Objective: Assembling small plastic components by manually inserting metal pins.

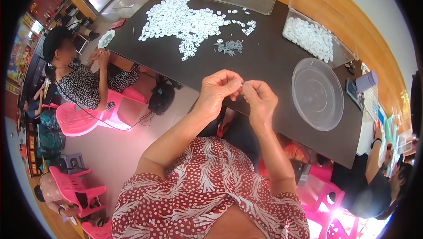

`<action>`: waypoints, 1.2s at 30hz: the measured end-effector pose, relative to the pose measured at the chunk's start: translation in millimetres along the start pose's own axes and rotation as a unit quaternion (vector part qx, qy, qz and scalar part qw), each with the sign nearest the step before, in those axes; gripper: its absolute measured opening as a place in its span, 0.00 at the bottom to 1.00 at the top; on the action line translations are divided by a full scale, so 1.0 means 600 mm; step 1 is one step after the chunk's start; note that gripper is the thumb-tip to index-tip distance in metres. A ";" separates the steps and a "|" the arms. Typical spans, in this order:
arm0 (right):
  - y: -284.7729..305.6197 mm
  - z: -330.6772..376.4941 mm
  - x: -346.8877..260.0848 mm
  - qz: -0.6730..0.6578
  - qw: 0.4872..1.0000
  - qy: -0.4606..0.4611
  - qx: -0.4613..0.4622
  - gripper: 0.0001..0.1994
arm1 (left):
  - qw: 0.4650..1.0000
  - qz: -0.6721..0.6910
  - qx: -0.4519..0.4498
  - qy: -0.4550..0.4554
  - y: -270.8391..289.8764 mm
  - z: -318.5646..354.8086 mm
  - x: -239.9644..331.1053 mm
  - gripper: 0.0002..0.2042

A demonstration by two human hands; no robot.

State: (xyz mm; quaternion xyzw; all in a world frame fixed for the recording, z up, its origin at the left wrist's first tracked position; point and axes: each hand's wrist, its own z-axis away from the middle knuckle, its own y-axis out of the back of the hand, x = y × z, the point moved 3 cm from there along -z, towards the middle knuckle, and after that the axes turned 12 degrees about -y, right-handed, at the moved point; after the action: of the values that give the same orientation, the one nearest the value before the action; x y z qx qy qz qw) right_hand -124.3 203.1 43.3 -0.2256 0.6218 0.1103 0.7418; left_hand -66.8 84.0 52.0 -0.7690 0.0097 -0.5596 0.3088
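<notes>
My left hand (215, 94) and my right hand (261, 101) meet in front of my chest, over the near edge of the dark table (269, 45). Thumb and forefinger are pinched together on both, fingertips nearly touching. Something tiny seems to be between them, mostly covered by the fingers; I cannot make out what it is. Beyond my hands lies a heap of small dark grey pins (230, 48). Behind it, to the left, spreads a large pile of small white plastic pieces with holes (180, 20), with several strays to its right.
At the right lies a round clear lid (317, 94). Behind it a clear bin (341, 50) holds white pieces. A phone (354, 93) and a lilac cup (366, 81) stand at the right edge. A person (79, 76) sits left on a pink chair (77, 122); another (365, 181) sits right.
</notes>
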 end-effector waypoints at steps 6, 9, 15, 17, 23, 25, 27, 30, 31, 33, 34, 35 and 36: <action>-0.003 0.001 -0.003 0.015 0.999 0.028 0.029 0.04 | 1.000 -0.010 0.002 -0.006 0.007 -0.009 -0.003 0.04; -0.025 -0.003 0.002 0.016 0.999 0.026 0.023 0.04 | 0.999 -0.030 0.003 -0.013 0.033 -0.007 0.005 0.03; -0.058 -0.013 0.005 0.029 0.999 0.032 0.016 0.04 | 1.000 -0.011 -0.006 -0.021 0.073 -0.005 0.023 0.05; -0.070 -0.012 0.008 0.021 0.999 0.028 -0.017 0.04 | 0.999 -0.035 -0.006 -0.024 0.084 0.001 0.025 0.06; -0.090 -0.009 0.017 0.029 0.999 0.017 -0.031 0.04 | 0.992 -0.104 -0.005 -0.075 0.097 0.016 0.033 0.10; -0.094 -0.008 0.020 0.033 0.999 0.015 -0.031 0.04 | 0.988 -0.128 0.003 -0.084 0.097 0.020 0.038 0.11; -0.096 -0.007 0.022 0.036 0.999 0.015 -0.032 0.04 | 0.986 -0.136 0.005 -0.098 0.097 0.023 0.041 0.11; -0.100 -0.005 0.024 0.041 0.999 0.005 -0.031 0.04 | 0.976 -0.176 0.006 -0.128 0.098 0.027 0.045 0.11; -0.102 -0.003 0.023 0.040 0.999 0.002 -0.032 0.04 | 0.968 -0.206 0.005 -0.144 0.099 0.028 0.047 0.11; -0.107 -0.001 0.021 0.040 0.999 -0.001 -0.033 0.04 | 0.962 -0.219 0.002 -0.163 0.103 0.030 0.048 0.11; -0.109 -0.001 0.020 0.031 0.999 -0.004 -0.038 0.04 | 0.955 -0.234 -0.001 -0.182 0.104 0.030 0.048 0.11; -0.111 -0.001 0.019 0.022 0.999 -0.008 -0.044 0.04 | 0.955 -0.232 0.001 -0.182 0.106 0.030 0.048 0.11; -0.112 -0.001 0.020 0.024 0.999 -0.009 -0.045 0.04 | 0.951 -0.244 0.003 -0.189 0.107 0.030 0.048 0.11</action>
State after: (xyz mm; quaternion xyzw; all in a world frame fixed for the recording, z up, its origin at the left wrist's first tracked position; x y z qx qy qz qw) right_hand -92.8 142.5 45.1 -0.2424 0.6148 0.1580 0.7337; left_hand -19.3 30.2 42.1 -0.8388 -0.2377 -0.4625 0.1612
